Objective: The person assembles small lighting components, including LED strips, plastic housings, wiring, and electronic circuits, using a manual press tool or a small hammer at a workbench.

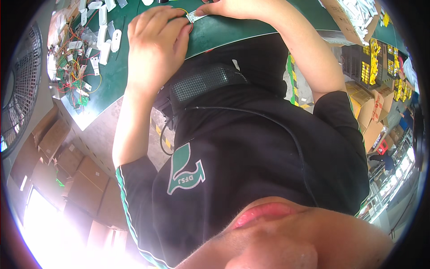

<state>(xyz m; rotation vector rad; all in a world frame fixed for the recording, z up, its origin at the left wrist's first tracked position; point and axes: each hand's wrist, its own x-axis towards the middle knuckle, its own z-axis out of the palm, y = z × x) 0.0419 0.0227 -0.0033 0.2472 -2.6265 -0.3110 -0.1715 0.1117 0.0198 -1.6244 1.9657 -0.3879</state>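
Note:
At the near edge of the green table (215,33), both my hands meet at a small white part (196,17) with a thin yellow wire by it. My left hand (156,42) is closed, its fingers bent and its fingertips at the left end of that part. From the other side my right hand (228,8) pinches it, thumb on top; its other fingers are partly cut off by the picture's upper edge. Fingers cover much of the part, so its exact kind is unclear.
White plastic housings (104,51) and tangled coloured wires (71,67) lie heaped on the table's left. An open carton (342,20) of white pieces stands at the right. A fan (22,85) is far left; cardboard boxes (87,179) and yellow crates (371,67) stand beyond.

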